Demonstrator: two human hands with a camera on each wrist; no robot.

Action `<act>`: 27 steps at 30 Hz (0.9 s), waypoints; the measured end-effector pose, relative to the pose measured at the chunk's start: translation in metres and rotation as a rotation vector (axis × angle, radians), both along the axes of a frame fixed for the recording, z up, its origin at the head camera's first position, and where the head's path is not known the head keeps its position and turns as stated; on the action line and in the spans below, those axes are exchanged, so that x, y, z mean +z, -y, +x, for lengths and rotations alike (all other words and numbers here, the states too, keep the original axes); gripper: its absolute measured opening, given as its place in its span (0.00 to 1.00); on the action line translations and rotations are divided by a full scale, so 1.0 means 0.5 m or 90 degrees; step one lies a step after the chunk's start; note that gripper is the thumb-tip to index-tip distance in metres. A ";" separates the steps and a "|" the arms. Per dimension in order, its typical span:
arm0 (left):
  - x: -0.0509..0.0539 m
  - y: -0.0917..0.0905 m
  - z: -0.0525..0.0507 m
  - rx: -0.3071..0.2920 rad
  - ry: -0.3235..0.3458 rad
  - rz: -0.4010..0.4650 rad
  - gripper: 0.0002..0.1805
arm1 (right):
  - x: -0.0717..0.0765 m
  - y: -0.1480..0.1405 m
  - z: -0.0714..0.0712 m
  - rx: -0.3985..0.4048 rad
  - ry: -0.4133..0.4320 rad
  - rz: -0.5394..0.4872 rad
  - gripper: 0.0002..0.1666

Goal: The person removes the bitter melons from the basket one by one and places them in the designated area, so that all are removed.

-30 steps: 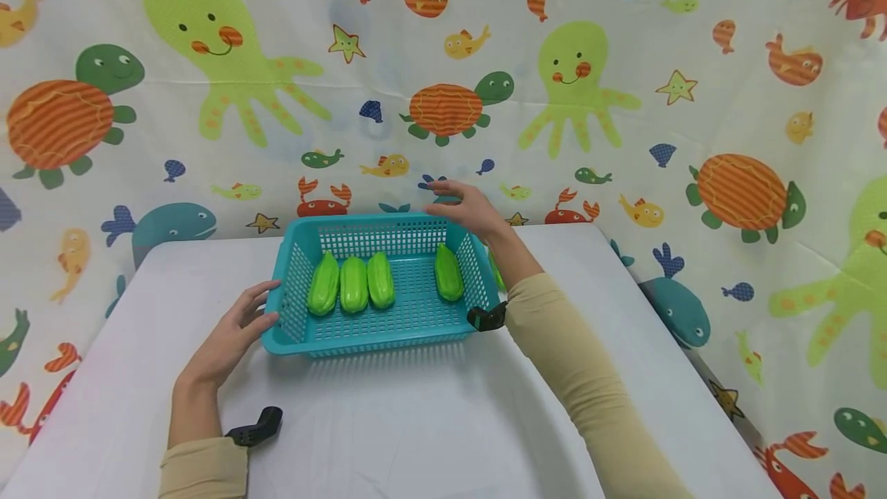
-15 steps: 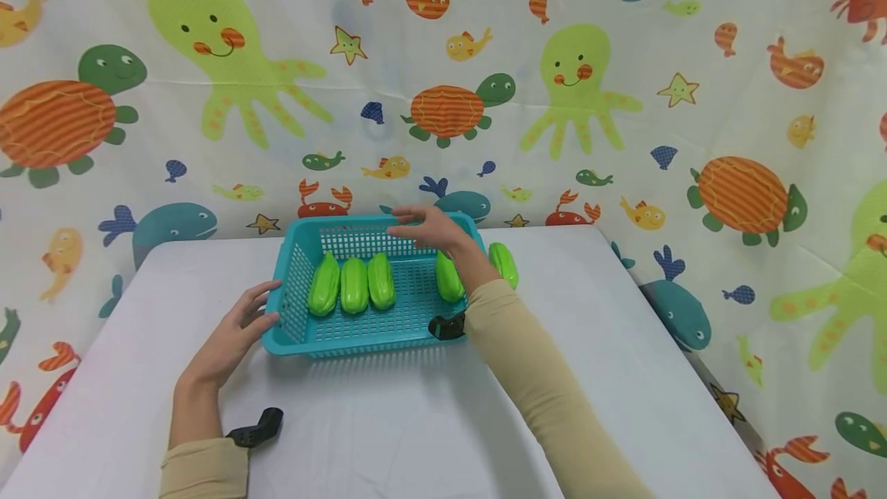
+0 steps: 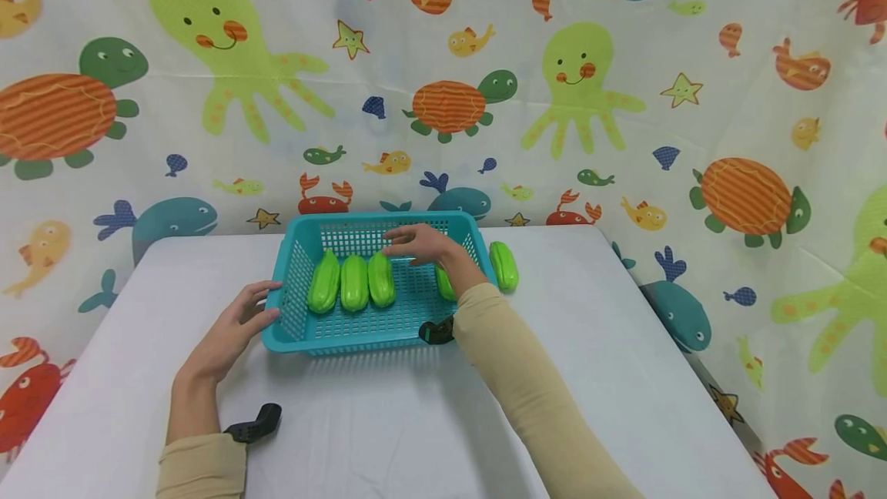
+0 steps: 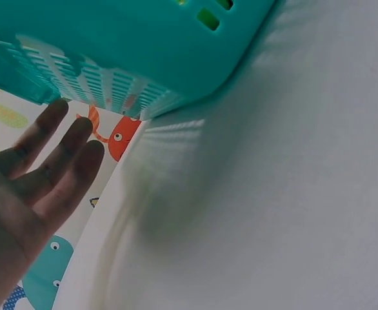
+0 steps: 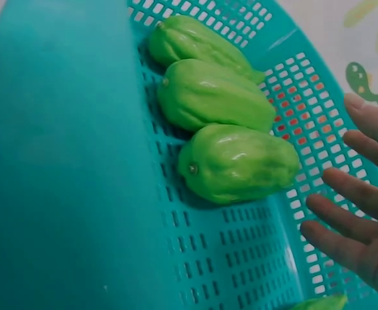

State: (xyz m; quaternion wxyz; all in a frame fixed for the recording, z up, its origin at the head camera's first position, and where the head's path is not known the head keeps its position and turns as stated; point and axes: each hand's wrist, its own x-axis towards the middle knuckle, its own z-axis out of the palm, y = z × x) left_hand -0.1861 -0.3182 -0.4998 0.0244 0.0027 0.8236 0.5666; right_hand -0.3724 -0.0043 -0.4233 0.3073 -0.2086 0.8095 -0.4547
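A teal mesh basket holds several green vegetables, three of them side by side at its left. The right hand hovers over the basket with spread fingers, holding nothing, just right of the third vegetable. In the right wrist view its fingers stay apart from the nearest vegetable. Partly behind the right hand and wrist lies another vegetable. At the basket's left end the left hand has its fingertips at the rim; in the left wrist view that hand shows extended fingers beside the basket.
One more green vegetable lies on the white table, outside the basket on its right. Behind the table hangs a curtain printed with sea animals. Each wrist bears a black device.
The right hand has moved left and down from the basket's back right corner to above its middle, uncovering the vegetable outside. The left hand and basket have hardly moved.
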 end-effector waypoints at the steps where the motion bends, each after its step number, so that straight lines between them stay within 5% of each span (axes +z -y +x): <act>1: 0.001 -0.001 0.001 0.001 0.000 -0.001 0.33 | -0.002 0.001 0.000 0.004 0.004 0.007 0.34; 6: 0.012 -0.004 0.008 0.002 0.003 -0.019 0.32 | -0.005 0.011 -0.002 0.020 0.005 0.018 0.34; 19: 0.017 -0.016 0.018 0.001 0.017 -0.033 0.34 | -0.006 0.026 -0.017 0.051 -0.093 0.072 0.33; 24: 0.016 -0.020 0.019 0.002 0.019 -0.029 0.34 | -0.003 0.028 -0.029 0.116 -0.182 0.114 0.33; 27: 0.017 -0.020 0.021 0.004 0.024 -0.027 0.34 | -0.006 0.031 -0.033 0.150 -0.176 0.135 0.35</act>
